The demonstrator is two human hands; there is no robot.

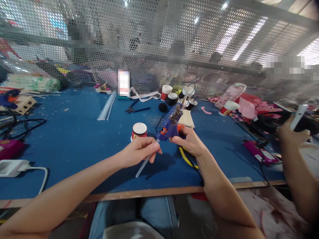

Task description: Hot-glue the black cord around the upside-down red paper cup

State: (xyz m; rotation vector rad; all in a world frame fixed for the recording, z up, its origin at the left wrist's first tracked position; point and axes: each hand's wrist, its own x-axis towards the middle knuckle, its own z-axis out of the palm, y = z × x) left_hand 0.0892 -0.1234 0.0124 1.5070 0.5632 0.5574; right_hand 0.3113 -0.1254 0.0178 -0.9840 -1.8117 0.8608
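Observation:
My left hand [146,149] pinches a translucent glue stick [142,168], whose upper end meets the back of a blue glue gun [171,121]. That gun is gripped in my right hand [188,141] by its handle, with an orange trigger showing. Its nozzle tilts up and away from me, and brown residue coats the barrel. Just behind my left hand stands a small red paper cup [139,130] with a white top and a black band. A yellow curved handle [187,157] lies on the table under my right hand.
Spare glue sticks [107,106], pliers [138,109] and several paper cups [171,98] lie farther back on the blue table [74,142]. A metal mesh [144,43] rises behind. At right, another person's hand [290,132] holds a white phone-like object [299,116]. A power strip [13,168] sits left.

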